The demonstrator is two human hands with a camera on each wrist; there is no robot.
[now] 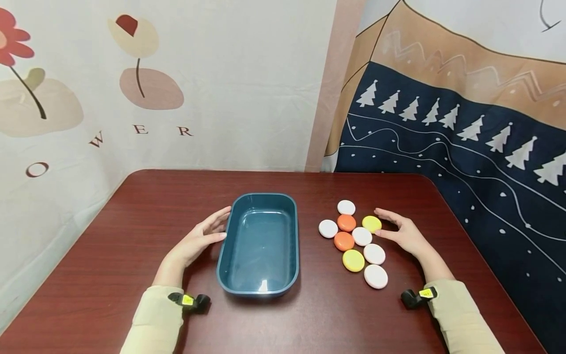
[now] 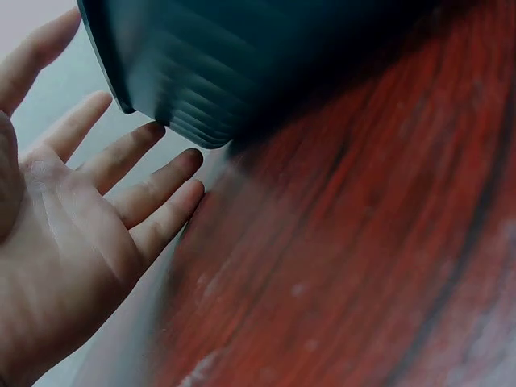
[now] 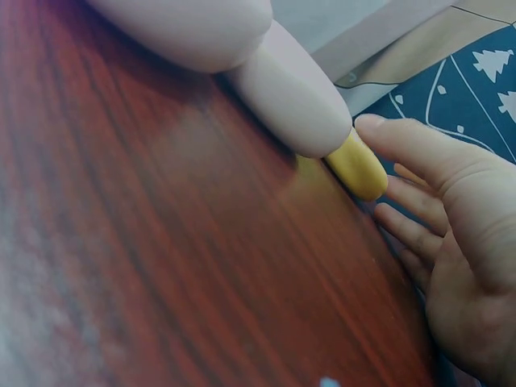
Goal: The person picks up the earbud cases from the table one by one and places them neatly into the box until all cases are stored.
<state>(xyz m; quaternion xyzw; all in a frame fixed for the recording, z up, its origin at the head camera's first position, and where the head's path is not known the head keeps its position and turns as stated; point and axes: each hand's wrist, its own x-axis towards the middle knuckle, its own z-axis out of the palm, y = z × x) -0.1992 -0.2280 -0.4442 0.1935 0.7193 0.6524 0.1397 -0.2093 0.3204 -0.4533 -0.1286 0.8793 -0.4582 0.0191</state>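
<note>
A blue rectangular tray (image 1: 265, 246) with rounded corners stands on the table, nothing inside it. At its left side is my left hand (image 1: 200, 240), fingers spread, fingertips right at the tray wall. The left wrist view shows the ribbed outer side of the tray (image 2: 201, 72) beside the extended fingers (image 2: 153, 185). My right hand (image 1: 406, 235) is at the right of a group of round discs, thumb and fingers apart around the edge of a yellow disc (image 1: 371, 224). In the right wrist view the thumb tip comes close to that yellow disc (image 3: 360, 169).
Near the yellow disc lie several white discs (image 1: 374, 254), two orange discs (image 1: 344, 241) and a second yellow disc (image 1: 353, 260), flat on the dark red table (image 1: 309, 319). Printed cloths (image 1: 247, 98) hang behind the table. Each sleeve carries a small black camera (image 1: 413, 299).
</note>
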